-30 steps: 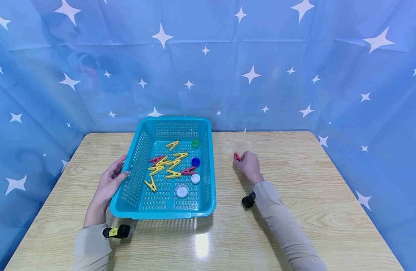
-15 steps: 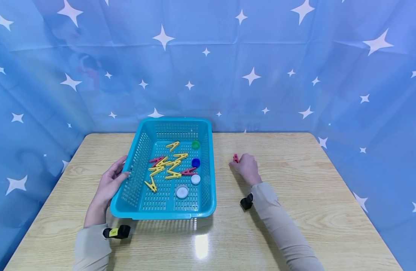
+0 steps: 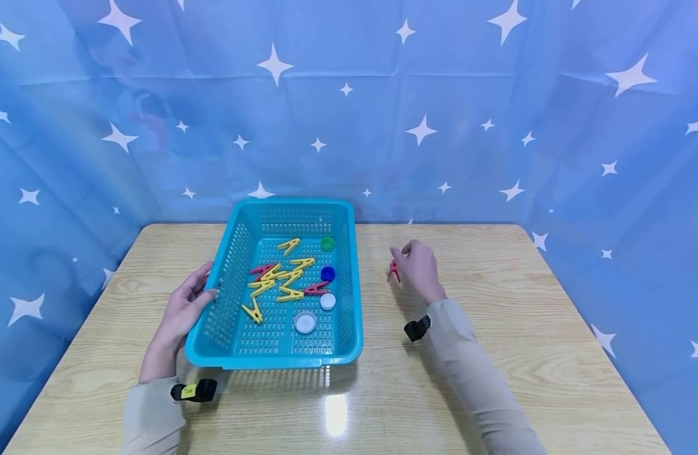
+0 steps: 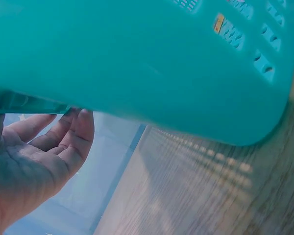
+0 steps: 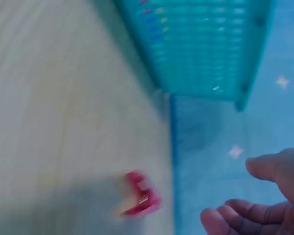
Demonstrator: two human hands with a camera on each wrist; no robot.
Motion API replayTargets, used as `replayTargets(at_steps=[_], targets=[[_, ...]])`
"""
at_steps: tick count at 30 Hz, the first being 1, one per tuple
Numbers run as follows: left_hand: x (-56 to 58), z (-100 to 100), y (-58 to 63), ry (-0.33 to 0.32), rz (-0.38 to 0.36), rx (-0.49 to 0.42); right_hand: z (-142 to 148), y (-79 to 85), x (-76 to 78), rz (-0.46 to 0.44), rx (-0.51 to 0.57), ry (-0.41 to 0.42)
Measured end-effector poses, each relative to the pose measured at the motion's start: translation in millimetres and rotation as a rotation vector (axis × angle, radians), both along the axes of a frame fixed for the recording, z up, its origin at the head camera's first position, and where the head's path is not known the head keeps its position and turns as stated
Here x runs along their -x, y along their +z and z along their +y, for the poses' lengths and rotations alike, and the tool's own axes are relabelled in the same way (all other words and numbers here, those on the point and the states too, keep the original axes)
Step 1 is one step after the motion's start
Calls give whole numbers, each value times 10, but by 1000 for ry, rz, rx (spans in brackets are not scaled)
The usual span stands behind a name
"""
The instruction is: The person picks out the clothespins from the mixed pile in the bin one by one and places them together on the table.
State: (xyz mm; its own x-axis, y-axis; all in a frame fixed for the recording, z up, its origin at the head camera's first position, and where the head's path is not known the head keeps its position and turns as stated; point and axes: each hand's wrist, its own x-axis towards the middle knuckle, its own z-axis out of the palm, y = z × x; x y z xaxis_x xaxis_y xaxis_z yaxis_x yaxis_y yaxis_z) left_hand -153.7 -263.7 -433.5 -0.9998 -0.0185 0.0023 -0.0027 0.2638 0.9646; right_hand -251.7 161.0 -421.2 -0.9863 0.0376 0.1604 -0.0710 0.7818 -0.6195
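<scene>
A blue-green plastic basket (image 3: 273,361) stands left of the table's middle. My left hand (image 3: 180,311) grips its left rim, thumb over the top; in the left wrist view the curled fingers (image 4: 81,134) come up under the rim. To the right of the basket, a red clothespin (image 3: 394,270) is on the table. My right hand (image 3: 421,268) is just above and beside it. The right wrist view shows the thumb and fingers apart with nothing between them, and the red clothespin (image 5: 144,196) at a distance from the fingertips.
Inside the basket lie several yellow clothespins (image 3: 292,294), two red clothespins (image 3: 316,289), a green cap (image 3: 328,244), a blue cap (image 3: 328,273) and two white caps (image 3: 305,323). A blue star-patterned curtain (image 3: 349,114) hangs behind the wooden table (image 3: 496,303).
My right hand has let go of the red clothespin and lifted slightly away, after shifting it a little to the left. The left hand and basket stay in place.
</scene>
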Motion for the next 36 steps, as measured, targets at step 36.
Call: replayTargets(at_steps=[36], targets=[[97, -77, 22, -55, 9, 13, -1177, 786, 360, 54, 143, 285]])
